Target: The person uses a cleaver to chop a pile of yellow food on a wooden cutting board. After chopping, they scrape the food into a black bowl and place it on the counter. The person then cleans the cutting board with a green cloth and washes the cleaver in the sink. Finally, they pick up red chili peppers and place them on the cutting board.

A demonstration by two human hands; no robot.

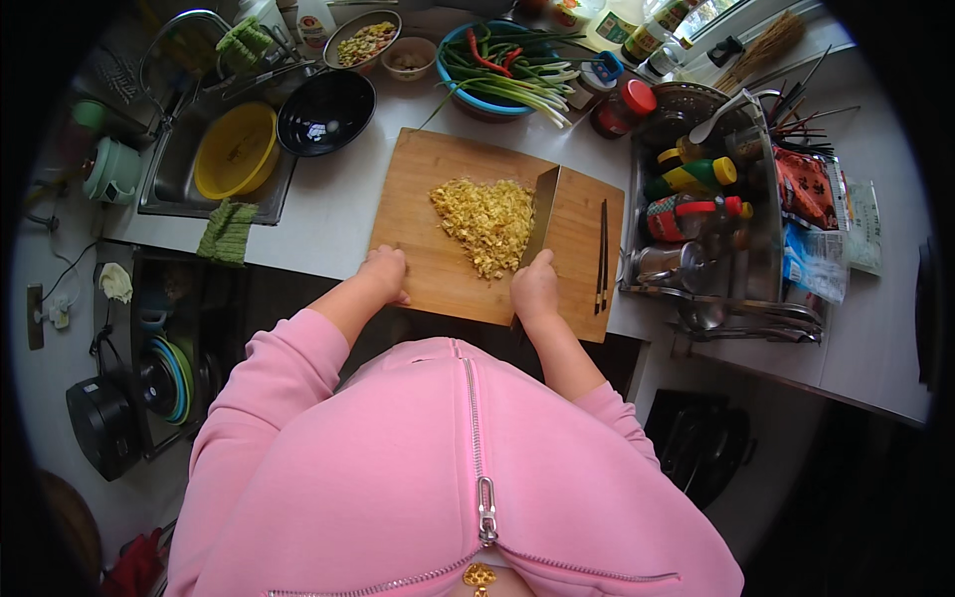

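Note:
A wooden cutting board (421, 157) lies on the counter before me, its near edge out past the counter's front. On it is a pile of finely chopped yellow food (485, 220), perhaps cooked egg. My right hand (536, 289) grips a kitchen cleaver (546, 205); its blade stands on edge along the pile's right side, and the handle is mostly hidden by my fingers. At the board's near left corner my left hand (384, 272) holds the edge, some way from the pile. A pair of dark chopsticks (601, 254) rests on the board's right part.
Left are a sink (168, 198) with a yellow basin (237, 153), a green cloth (226, 233) and a black bowl (328, 112). Behind the board stands a blue basin (448, 71) of scallions and peppers. A metal rack (634, 224) of condiment bottles stands right, beside a red-lidded jar (625, 108).

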